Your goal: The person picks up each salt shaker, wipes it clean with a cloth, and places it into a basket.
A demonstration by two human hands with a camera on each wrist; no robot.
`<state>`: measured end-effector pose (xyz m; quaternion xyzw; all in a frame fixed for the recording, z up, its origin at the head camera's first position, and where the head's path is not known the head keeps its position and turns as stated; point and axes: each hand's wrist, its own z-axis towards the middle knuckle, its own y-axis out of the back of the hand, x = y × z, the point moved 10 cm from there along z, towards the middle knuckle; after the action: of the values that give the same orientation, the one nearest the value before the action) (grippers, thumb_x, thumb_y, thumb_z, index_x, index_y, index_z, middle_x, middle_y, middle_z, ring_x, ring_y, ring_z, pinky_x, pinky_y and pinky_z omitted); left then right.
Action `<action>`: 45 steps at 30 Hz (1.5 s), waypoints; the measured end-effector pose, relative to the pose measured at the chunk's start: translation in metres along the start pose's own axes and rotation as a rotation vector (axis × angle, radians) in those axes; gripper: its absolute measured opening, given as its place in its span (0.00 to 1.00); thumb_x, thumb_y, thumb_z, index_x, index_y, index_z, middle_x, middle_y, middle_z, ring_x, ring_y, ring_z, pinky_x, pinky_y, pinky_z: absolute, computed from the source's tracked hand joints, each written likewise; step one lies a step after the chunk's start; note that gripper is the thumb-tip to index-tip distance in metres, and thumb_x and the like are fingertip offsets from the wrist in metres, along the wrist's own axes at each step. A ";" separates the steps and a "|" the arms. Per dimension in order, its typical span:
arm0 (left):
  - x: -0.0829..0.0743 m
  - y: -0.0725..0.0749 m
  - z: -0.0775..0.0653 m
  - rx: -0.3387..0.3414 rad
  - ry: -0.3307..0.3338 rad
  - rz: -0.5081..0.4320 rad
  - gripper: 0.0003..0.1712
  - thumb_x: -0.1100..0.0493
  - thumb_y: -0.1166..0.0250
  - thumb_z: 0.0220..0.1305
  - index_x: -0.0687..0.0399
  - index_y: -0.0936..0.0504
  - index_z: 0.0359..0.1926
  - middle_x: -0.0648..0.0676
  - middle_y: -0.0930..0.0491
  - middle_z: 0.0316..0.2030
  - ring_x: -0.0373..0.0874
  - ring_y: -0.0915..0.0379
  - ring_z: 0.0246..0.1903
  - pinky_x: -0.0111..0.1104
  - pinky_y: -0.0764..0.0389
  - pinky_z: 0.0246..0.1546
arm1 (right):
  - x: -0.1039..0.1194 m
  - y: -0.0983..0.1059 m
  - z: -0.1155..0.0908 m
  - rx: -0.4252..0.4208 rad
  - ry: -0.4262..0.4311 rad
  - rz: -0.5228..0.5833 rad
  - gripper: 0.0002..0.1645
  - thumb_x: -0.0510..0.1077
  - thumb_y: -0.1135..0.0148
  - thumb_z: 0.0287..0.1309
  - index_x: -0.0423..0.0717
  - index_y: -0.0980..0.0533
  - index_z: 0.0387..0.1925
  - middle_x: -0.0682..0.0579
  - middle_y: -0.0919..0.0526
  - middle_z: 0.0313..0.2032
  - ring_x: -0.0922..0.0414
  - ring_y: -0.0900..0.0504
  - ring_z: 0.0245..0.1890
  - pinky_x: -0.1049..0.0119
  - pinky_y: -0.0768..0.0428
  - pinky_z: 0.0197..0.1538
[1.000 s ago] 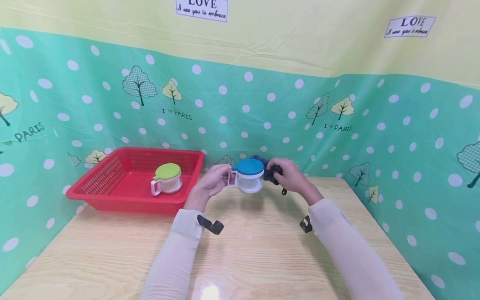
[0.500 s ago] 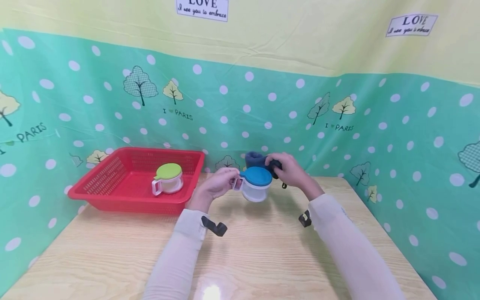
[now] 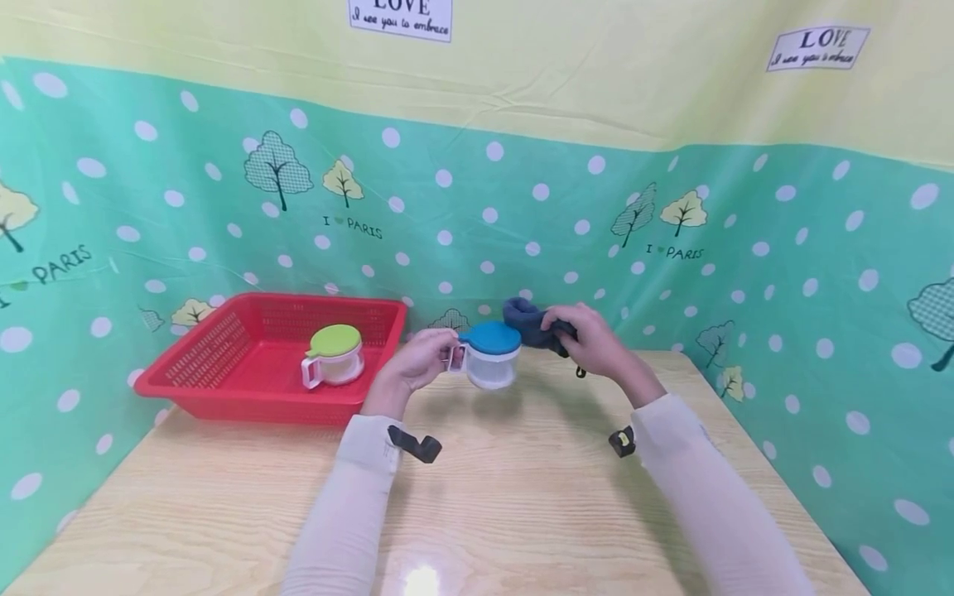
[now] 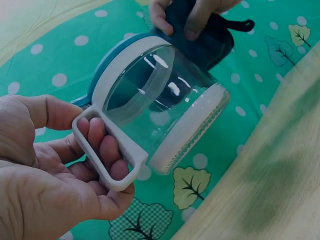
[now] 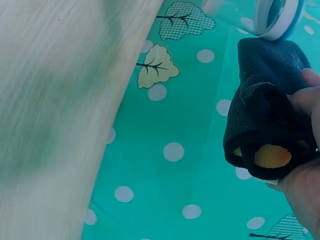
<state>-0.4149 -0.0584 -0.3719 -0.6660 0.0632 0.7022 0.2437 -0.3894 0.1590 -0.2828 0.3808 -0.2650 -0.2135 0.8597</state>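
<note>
A clear seasoning jar with a blue lid [image 3: 492, 338] and a white side handle [image 4: 107, 150] is held up over the table. My left hand [image 3: 419, 362] grips that handle, fingers passed through its loop. Just right of the jar, my right hand [image 3: 592, 339] pinches a bunched dark blue cloth [image 3: 527, 321] with a black hanging loop. The cloth meets the lid's right edge in the head view. In the right wrist view the folded cloth [image 5: 265, 110] has a rolled end with a yellowish patch inside, and the jar's rim [image 5: 282, 22] lies against its other end.
To the left on the wooden table [image 3: 492, 497] stands a red perforated basket [image 3: 253, 401]. Inside it sits a similar jar with a green lid [image 3: 335, 339]. A polka-dot curtain [image 3: 447, 207] hangs behind the table and along its sides.
The jar dipped toward the right and front, then came back left and more upright. The right hand and cloth have shifted right, uncovering more of the cloth.
</note>
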 end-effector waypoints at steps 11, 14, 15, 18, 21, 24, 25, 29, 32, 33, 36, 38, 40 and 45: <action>0.009 -0.006 0.006 -0.028 0.009 0.035 0.16 0.72 0.54 0.69 0.60 0.26 0.25 0.54 0.27 0.29 0.46 0.32 0.31 0.31 0.27 0.37 | 0.029 -0.004 0.010 0.037 0.087 -0.164 0.17 0.24 0.41 0.60 0.46 0.18 0.42 0.47 0.14 0.50 0.44 0.24 0.43 0.50 0.22 0.47; 0.010 0.005 0.006 -0.092 0.011 0.011 0.17 0.72 0.54 0.70 0.60 0.26 0.25 0.54 0.28 0.28 0.45 0.32 0.31 0.31 0.26 0.36 | 0.037 -0.003 0.005 0.031 0.125 -0.214 0.17 0.24 0.39 0.59 0.45 0.18 0.42 0.47 0.14 0.50 0.44 0.24 0.43 0.50 0.21 0.46; 0.009 0.010 0.006 -0.115 0.009 0.005 0.17 0.72 0.54 0.69 0.59 0.26 0.25 0.54 0.28 0.28 0.45 0.32 0.32 0.31 0.26 0.35 | 0.040 -0.002 0.003 0.024 0.138 -0.232 0.17 0.24 0.38 0.59 0.46 0.18 0.42 0.47 0.14 0.51 0.44 0.23 0.43 0.50 0.21 0.46; 0.006 0.019 0.005 -0.167 -0.007 0.008 0.16 0.72 0.53 0.68 0.59 0.26 0.24 0.53 0.28 0.28 0.44 0.31 0.31 0.30 0.25 0.34 | 0.051 -0.001 -0.002 0.000 0.194 -0.319 0.19 0.24 0.35 0.55 0.48 0.17 0.42 0.47 0.14 0.52 0.43 0.22 0.44 0.48 0.21 0.44; 0.001 0.019 0.005 -0.183 -0.023 0.036 0.16 0.72 0.51 0.67 0.59 0.26 0.23 0.53 0.28 0.27 0.44 0.31 0.30 0.30 0.26 0.34 | 0.063 -0.006 -0.005 -0.014 0.254 -0.438 0.20 0.26 0.32 0.54 0.51 0.17 0.43 0.46 0.15 0.54 0.41 0.21 0.45 0.46 0.21 0.40; -0.001 0.013 0.006 -0.172 -0.037 0.074 0.16 0.72 0.51 0.67 0.61 0.26 0.23 0.54 0.28 0.26 0.45 0.32 0.29 0.30 0.28 0.33 | 0.070 -0.016 -0.005 -0.009 0.289 -0.540 0.19 0.29 0.32 0.57 0.54 0.17 0.44 0.45 0.16 0.57 0.39 0.21 0.47 0.45 0.22 0.38; -0.002 0.011 0.005 -0.168 -0.040 0.086 0.15 0.72 0.51 0.67 0.61 0.25 0.23 0.54 0.28 0.25 0.45 0.33 0.28 0.30 0.29 0.33 | 0.070 -0.019 -0.004 -0.005 0.290 -0.562 0.18 0.30 0.32 0.59 0.54 0.17 0.45 0.45 0.17 0.57 0.39 0.21 0.47 0.45 0.22 0.38; -0.001 0.010 0.004 -0.183 -0.041 0.092 0.16 0.72 0.51 0.67 0.61 0.25 0.23 0.54 0.29 0.25 0.45 0.34 0.28 0.30 0.31 0.32 | 0.068 -0.026 -0.004 0.010 0.274 -0.603 0.18 0.32 0.32 0.60 0.56 0.17 0.47 0.44 0.19 0.58 0.39 0.23 0.47 0.45 0.23 0.39; 0.000 0.016 0.003 -0.232 -0.038 0.075 0.17 0.72 0.51 0.67 0.60 0.26 0.21 0.53 0.28 0.25 0.45 0.33 0.28 0.30 0.30 0.32 | 0.072 -0.027 -0.006 0.013 0.296 -0.630 0.19 0.33 0.30 0.57 0.56 0.17 0.48 0.44 0.19 0.57 0.40 0.23 0.46 0.45 0.23 0.39; 0.000 0.019 0.002 -0.252 -0.040 0.068 0.17 0.72 0.51 0.67 0.60 0.27 0.21 0.53 0.28 0.25 0.45 0.33 0.28 0.30 0.30 0.32 | 0.075 -0.028 -0.008 0.015 0.312 -0.642 0.19 0.34 0.29 0.57 0.56 0.16 0.48 0.44 0.19 0.56 0.40 0.23 0.45 0.45 0.23 0.38; -0.002 0.020 0.002 -0.272 -0.053 0.079 0.17 0.72 0.50 0.67 0.59 0.28 0.20 0.53 0.28 0.25 0.45 0.33 0.28 0.31 0.29 0.33 | 0.085 -0.028 -0.009 0.011 0.361 -0.674 0.18 0.36 0.29 0.57 0.56 0.17 0.47 0.43 0.18 0.54 0.40 0.22 0.44 0.46 0.23 0.37; -0.004 0.015 0.003 -0.257 -0.069 0.109 0.17 0.71 0.50 0.66 0.59 0.28 0.20 0.53 0.29 0.25 0.44 0.34 0.29 0.31 0.30 0.34 | 0.089 -0.029 -0.008 0.009 0.376 -0.692 0.16 0.37 0.31 0.60 0.56 0.18 0.48 0.43 0.18 0.54 0.39 0.22 0.44 0.46 0.23 0.37; -0.006 0.010 0.004 -0.236 -0.079 0.135 0.16 0.71 0.50 0.66 0.60 0.27 0.21 0.53 0.29 0.25 0.44 0.34 0.29 0.31 0.30 0.34 | 0.090 -0.030 -0.004 0.009 0.369 -0.696 0.17 0.37 0.33 0.62 0.56 0.19 0.51 0.44 0.18 0.54 0.40 0.22 0.44 0.46 0.23 0.37; -0.004 0.005 0.004 -0.235 -0.062 0.127 0.15 0.72 0.49 0.66 0.62 0.25 0.22 0.53 0.29 0.24 0.45 0.34 0.28 0.31 0.30 0.34 | 0.087 -0.030 0.001 -0.002 0.336 -0.672 0.19 0.38 0.33 0.64 0.56 0.20 0.55 0.46 0.17 0.53 0.41 0.22 0.46 0.45 0.23 0.39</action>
<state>-0.4203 -0.0623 -0.3691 -0.6626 0.0148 0.7390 0.1209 -0.3279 0.0903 -0.2802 0.4754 0.0197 -0.4186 0.7736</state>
